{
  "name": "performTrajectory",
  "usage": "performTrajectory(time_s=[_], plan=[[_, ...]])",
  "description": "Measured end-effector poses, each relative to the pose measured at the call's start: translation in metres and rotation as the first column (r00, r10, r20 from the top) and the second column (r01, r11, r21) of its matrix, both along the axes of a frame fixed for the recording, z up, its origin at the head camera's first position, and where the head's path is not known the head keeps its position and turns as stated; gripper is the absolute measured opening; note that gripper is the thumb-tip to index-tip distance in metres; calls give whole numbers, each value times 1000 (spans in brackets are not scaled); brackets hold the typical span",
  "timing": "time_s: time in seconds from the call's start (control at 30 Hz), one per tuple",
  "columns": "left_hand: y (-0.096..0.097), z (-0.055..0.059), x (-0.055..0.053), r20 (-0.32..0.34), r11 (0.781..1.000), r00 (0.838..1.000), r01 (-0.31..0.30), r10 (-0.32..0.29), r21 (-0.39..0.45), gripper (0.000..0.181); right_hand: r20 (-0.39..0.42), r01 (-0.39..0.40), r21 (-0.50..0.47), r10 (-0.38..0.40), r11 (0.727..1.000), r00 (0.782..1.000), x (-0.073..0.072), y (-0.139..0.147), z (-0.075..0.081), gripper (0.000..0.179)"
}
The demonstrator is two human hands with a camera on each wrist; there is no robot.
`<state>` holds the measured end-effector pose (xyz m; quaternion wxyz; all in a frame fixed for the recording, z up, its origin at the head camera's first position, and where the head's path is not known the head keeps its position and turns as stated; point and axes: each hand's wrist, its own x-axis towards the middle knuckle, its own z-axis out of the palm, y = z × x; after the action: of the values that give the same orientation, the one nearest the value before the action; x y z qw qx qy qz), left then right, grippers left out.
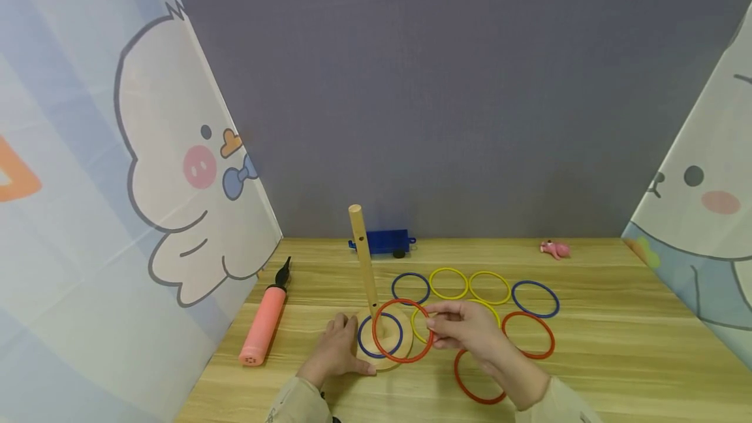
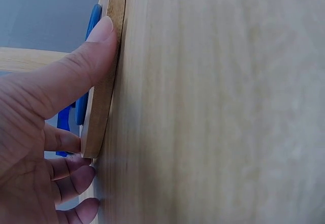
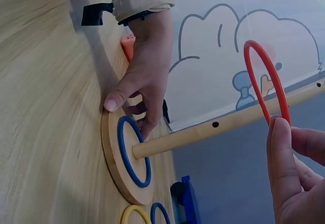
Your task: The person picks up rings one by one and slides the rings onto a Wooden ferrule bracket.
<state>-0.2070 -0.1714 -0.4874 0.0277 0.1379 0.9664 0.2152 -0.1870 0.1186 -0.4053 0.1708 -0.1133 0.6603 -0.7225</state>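
A wooden post (image 1: 363,253) with drilled holes stands on a round wooden base (image 3: 114,155). Around its foot, a blue ring (image 3: 123,145) lies on the base. My left hand (image 1: 337,351) holds the base at its left side, the thumb (image 2: 96,46) on the edge and the other fingers further round it. Between thumb and fingertips, my right hand (image 1: 470,328) pinches a red ring (image 3: 277,84) by its rim. That ring is raised and tilted close to the post, overlapping the base in the head view.
Right of the base lie several rings, among them a yellow ring (image 1: 448,269), a blue ring (image 1: 411,273) and a red ring (image 1: 482,401). A pink hand pump (image 1: 264,325) lies at the left. Toward the back are a blue toy trailer (image 1: 389,241) and a pink toy (image 1: 555,250).
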Motion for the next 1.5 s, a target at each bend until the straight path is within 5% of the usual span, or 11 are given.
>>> performTrajectory(time_s=[0.8, 1.5], plan=[[0, -1, 0, 5, 1000, 1000, 0, 0, 14, 115, -23, -19, -38, 18, 999, 1000, 0, -20, 32, 41], [-2, -4, -2, 28, 1000, 1000, 3, -3, 13, 117, -47, 110, -146, -118, 983, 992, -3, -29, 86, 30]])
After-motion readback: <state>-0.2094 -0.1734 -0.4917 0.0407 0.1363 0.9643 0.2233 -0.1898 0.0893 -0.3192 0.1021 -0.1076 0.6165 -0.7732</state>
